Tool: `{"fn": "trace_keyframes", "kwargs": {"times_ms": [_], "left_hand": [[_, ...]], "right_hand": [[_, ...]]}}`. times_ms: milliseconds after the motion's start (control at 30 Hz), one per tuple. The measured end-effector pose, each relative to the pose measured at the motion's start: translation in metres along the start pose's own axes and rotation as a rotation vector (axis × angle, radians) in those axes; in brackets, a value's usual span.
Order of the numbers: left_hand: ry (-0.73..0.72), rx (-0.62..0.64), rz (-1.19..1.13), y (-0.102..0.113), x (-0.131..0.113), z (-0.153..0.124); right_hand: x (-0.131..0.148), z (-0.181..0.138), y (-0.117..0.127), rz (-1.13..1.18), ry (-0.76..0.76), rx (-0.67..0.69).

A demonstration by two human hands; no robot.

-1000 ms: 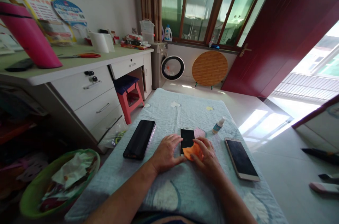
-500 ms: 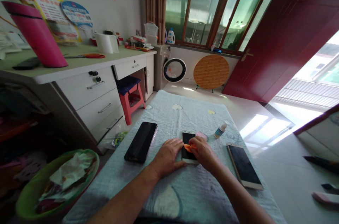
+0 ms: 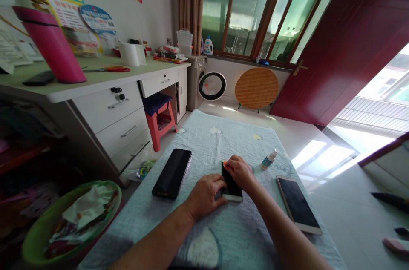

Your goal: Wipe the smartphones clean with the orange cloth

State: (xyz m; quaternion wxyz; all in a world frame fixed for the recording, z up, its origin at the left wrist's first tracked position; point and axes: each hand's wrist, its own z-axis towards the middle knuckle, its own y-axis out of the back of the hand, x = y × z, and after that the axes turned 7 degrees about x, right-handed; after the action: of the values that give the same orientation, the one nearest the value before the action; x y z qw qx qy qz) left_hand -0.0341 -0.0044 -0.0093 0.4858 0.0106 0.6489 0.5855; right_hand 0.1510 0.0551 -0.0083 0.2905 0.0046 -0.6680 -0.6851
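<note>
A small white-edged phone [image 3: 232,188] lies face up in the middle of the pale blue blanket [image 3: 204,236]. My left hand [image 3: 207,193] lies flat beside it, fingers resting on its left edge. My right hand [image 3: 240,172] is closed on a small orange cloth [image 3: 225,163], pressing it on the phone's far end. Only a scrap of the cloth shows past my fingers.
A large black phone [image 3: 172,172] lies to the left, a gold-edged phone [image 3: 298,204] to the right, and a small spray bottle [image 3: 268,159] beyond it. A green basket [image 3: 68,223] of scraps sits at the lower left beside a white desk [image 3: 105,104] with drawers.
My right hand slid the orange cloth from the phone's near end up to its far end. My left hand stayed on the phone's left edge.
</note>
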Motion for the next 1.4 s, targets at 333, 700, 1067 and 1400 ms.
{"fn": "trace_keyframes", "kwargs": {"times_ms": [333, 700, 1067, 1400], "left_hand": [[-0.052, -0.011, 0.072, -0.002, 0.000, -0.001], [-0.098, 0.057, 0.284, -0.001, -0.002, -0.002], [-0.093, 0.040, 0.239, 0.000, -0.004, -0.002], [-0.114, 0.025, 0.220, -0.002, -0.003, -0.002]], "right_hand": [[0.020, -0.065, 0.013, 0.226, 0.224, 0.156], [-0.021, -0.001, 0.009, 0.129, 0.088, 0.010], [0.001, 0.016, 0.002, 0.068, 0.060, 0.003], [0.012, -0.042, 0.011, 0.218, 0.173, 0.117]]}}
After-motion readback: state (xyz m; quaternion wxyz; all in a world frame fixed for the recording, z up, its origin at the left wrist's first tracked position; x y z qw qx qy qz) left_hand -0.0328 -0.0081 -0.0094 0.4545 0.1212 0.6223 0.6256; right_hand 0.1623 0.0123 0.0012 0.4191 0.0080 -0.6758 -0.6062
